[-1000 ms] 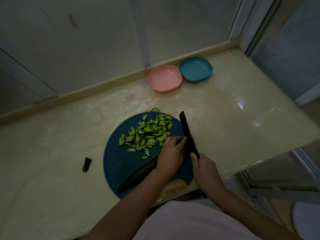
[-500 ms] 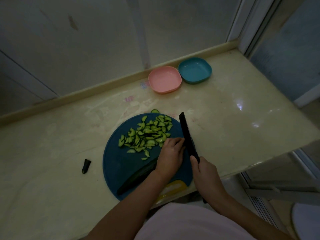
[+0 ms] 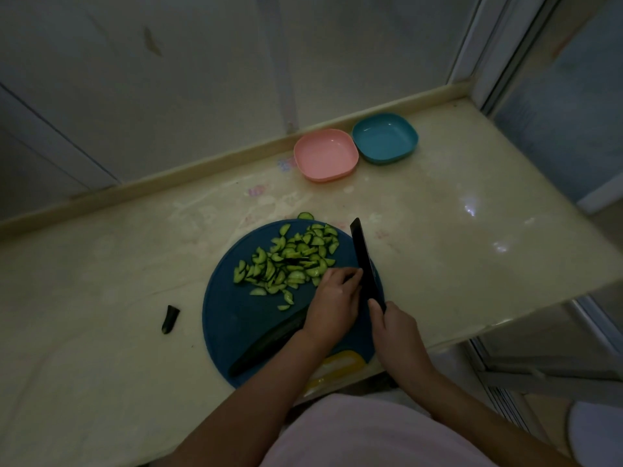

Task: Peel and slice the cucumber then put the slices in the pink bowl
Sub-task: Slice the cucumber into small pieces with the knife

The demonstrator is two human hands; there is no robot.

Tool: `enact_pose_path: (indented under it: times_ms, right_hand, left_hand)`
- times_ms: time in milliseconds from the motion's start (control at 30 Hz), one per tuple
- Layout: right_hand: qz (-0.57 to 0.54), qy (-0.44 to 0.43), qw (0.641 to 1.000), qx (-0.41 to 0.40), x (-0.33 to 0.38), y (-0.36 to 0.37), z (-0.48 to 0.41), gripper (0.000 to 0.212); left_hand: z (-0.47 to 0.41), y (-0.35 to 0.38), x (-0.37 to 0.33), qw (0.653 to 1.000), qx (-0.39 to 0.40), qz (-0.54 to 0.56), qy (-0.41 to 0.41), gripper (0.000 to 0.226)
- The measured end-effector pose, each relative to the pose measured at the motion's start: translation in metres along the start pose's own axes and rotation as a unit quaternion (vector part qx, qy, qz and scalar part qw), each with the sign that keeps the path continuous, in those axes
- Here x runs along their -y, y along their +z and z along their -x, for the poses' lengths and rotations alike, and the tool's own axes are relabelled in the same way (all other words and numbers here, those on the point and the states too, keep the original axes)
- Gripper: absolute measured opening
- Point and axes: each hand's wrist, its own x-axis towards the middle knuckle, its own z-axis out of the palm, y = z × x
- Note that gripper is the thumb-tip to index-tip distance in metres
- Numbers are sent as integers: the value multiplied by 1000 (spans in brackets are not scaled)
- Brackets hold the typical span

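Knife (image 3: pixel 364 264) nearer; cucumber (image 3: pixel 269 342) partly hidden.

A dark green cucumber (image 3: pixel 269 342) is laid slantwise on a round blue cutting board (image 3: pixel 229 318), its far end covered by a hand. Pale green half-moon slices (image 3: pixel 286 261) are heaped on the board's far half. An empty pink bowl (image 3: pixel 325 158) is set well beyond, near the worktop's back edge.

Bare counter (image 3: pixel 438 237) at 2 o'clock of the board (image 3: pixel 229 318) gives open passage to the pink bowl (image 3: pixel 325 159). Knife blade (image 3: pixel 364 261) stands upright on the board's 3 o'clock side. Blue bowl (image 3: pixel 384 138) touches the pink one. Cucumber end (image 3: pixel 170 319) at 9 o'clock.
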Motion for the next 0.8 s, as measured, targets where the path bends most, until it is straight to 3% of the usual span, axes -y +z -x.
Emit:
enact_pose_path:
  times_ms: [233,800]
  right_hand:
    - [-28,-10,1000,-4,-1,-6,13,39]
    - [-6,-5,1000,-6,0,4,3,38]
  left_hand:
    - [-1,-1,0,1000,-1,9,-26,30]
    - [-1,-2,1,1000,16,3,0,29]
